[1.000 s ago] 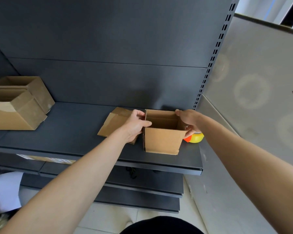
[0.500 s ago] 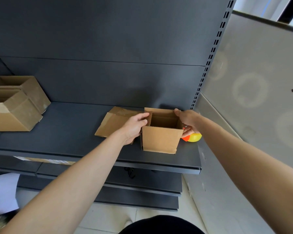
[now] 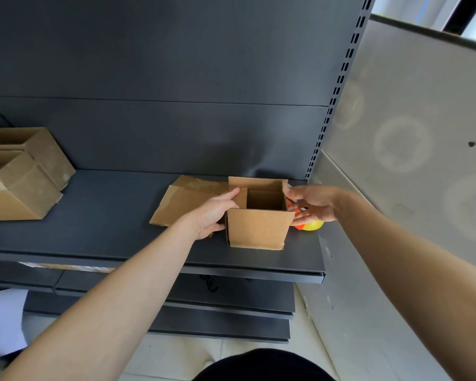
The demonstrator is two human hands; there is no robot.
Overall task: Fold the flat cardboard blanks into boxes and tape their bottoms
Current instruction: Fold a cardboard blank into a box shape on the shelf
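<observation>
Shelf: a dark grey metal shelf (image 3: 107,215) ran across the view, with a matching back panel (image 3: 176,64) behind it.
Far left: two finished boxes (image 3: 19,188) stood touching at the shelf's left end, open tops up.
Flat blanks: the flat blanks (image 3: 182,204) lay on the shelf just left of the open box, partly under the left hand.
Left hand: the left hand (image 3: 215,213) was flat against the box's left wall, fingers straight and thumb up along the flap. It was pressing, not wrapping.
Open box: the open box (image 3: 259,226) stood upright near the shelf's right front, between both hands.
Right hand: the right hand (image 3: 311,204) had its fingers stretched and slightly spread, tips touching the box's right wall, pinching nothing.
Under that hand: an orange-and-yellow object (image 3: 312,226) peeked out, just right of the box.
Right edge: a slotted upright (image 3: 338,86), then a pale side panel (image 3: 410,133).
</observation>
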